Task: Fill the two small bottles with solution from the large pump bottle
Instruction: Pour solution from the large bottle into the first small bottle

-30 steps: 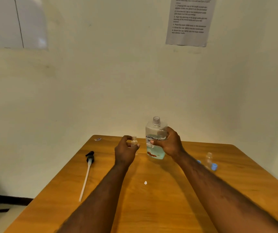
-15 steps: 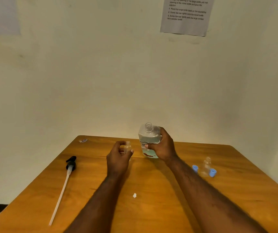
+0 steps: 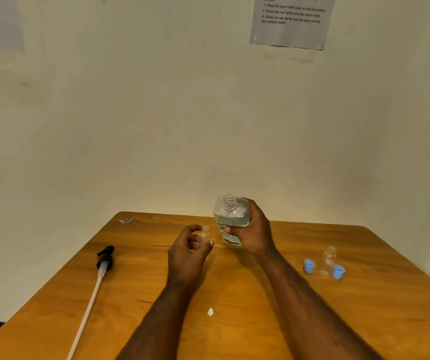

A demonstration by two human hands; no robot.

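My right hand [image 3: 255, 229] grips the large clear bottle [image 3: 230, 216] around its body; its pump is off, its neck is open, and it leans toward me and to the left. A small clear bottle [image 3: 204, 233] stands uncapped just left of it, pinched between the thumb and fingers of my left hand [image 3: 186, 252]. The second small clear bottle [image 3: 327, 261] stands alone on the right side of the table between two blue caps [image 3: 309, 265] [image 3: 338, 271].
The black pump head with its long white tube [image 3: 97, 281] lies on the left of the wooden table [image 3: 234, 320]. A small white scrap [image 3: 210, 312] lies between my forearms, and a small wrapper [image 3: 126, 220] at the far left corner. A wall stands close behind the table.
The large bottle has tipped from upright to leaning left and toward me, its mouth nearer the small bottle. My view has shifted, so everything sits lower and the pump further left.
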